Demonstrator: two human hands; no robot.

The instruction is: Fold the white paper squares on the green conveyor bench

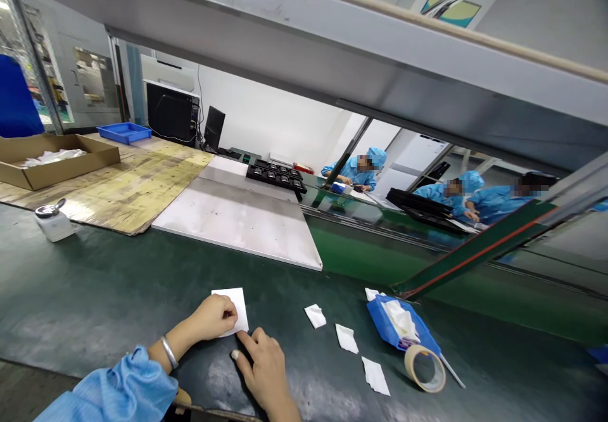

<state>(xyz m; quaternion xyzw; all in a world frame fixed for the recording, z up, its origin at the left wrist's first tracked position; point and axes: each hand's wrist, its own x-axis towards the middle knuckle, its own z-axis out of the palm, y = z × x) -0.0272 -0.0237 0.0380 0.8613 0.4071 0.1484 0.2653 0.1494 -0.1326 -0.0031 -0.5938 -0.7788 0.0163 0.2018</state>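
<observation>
A white square sheet, which looks like paper or cloth, lies on the dark green tabletop. My left hand, with a silver bangle at the wrist, rests on its left part. The fingers there are curled in, and what they hold, if anything, is hidden. At the sheet's lower right corner the index fingertip of my right hand touches or nearly touches it. That hand's thumb and index finger are spread apart, with nothing held between them. Small white pieces lie in a loose row to the right.
Right of my hands stand a blue tray with white pieces and a tape roll. A white board, a black tray, a cardboard box and a pump bottle lie beyond. A shelf crosses overhead; people work behind the frame.
</observation>
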